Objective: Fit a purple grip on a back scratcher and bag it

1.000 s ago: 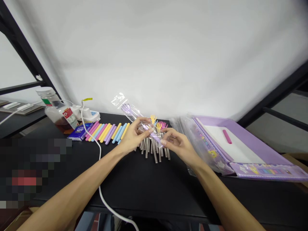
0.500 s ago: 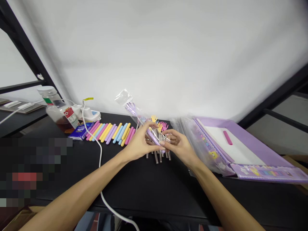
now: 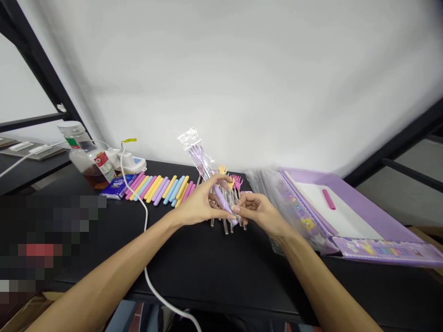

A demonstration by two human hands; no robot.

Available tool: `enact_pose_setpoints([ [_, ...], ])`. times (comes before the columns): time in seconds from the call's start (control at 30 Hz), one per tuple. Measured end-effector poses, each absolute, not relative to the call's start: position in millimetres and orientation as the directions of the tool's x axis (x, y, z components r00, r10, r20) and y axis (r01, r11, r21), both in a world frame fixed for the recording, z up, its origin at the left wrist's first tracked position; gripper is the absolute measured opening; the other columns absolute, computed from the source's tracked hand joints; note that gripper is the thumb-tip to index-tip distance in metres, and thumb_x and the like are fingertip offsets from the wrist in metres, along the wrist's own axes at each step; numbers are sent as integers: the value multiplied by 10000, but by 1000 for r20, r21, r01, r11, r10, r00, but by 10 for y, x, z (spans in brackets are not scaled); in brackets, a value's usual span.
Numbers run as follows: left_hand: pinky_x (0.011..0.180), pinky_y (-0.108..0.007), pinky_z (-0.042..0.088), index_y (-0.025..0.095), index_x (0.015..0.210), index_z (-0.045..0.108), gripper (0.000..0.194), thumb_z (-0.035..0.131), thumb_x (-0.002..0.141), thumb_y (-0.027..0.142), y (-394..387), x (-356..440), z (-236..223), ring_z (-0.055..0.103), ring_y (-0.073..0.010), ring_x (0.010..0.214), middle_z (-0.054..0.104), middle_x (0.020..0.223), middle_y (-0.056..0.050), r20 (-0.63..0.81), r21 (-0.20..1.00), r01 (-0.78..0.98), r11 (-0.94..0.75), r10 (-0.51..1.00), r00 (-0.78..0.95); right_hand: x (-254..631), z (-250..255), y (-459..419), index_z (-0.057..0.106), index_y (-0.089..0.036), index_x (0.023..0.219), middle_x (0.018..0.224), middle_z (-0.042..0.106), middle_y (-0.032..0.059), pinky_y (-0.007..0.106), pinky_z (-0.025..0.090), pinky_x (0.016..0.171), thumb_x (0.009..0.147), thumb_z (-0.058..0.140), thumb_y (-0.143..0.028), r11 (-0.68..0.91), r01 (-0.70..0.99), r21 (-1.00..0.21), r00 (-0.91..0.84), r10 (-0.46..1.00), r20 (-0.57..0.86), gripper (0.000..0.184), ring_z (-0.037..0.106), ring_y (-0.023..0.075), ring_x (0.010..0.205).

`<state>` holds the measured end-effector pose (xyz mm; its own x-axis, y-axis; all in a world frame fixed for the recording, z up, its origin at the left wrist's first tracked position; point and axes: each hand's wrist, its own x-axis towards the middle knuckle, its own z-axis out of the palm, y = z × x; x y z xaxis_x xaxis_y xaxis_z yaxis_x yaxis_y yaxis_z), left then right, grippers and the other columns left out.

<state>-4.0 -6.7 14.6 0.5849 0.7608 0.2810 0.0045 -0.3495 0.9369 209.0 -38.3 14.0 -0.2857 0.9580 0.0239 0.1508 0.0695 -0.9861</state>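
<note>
Hands (image 3: pixel 200 203) half-curled, both holding clear bag (image 3: pixel 189 136), purple back scratcher (image 3: pixel 219 196) inside

- Your left hand (image 3: pixel 197 205) has slid down the purple plastic stick with a hand-shaped head (image 3: pixel 222 199); its thumb is now near the lower end, not at mid-length.
- The stick, in its clear plastic sleeve (image 3: pixel 189 137), stands steeper than a second ago, its head swung rightward.
- Your right hand (image 3: pixel 263 214) has its fingers curled in closer to the thumb.
- The short pink rounded rods (image 3: pixel 188 192), hidden earlier by your left hand, now show.
- That hand now covers more of the shiny metal tubes (image 3: pixel 226 227).
</note>
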Motion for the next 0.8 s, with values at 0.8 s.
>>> enact_pose_setpoints([
  [0.8, 689, -264, 529, 287, 1264, 552, 474, 747, 845, 391, 47, -107, 101, 577, -93, 749, 526, 1330, -62, 320, 931, -7, -365, 807, 497, 2163, 138, -426, 469, -291, 1345, 922, 692, 13, 359, 579, 727, 757, 826, -315, 252, 262, -932, -352, 924, 151, 688, 704, 195, 791],
])
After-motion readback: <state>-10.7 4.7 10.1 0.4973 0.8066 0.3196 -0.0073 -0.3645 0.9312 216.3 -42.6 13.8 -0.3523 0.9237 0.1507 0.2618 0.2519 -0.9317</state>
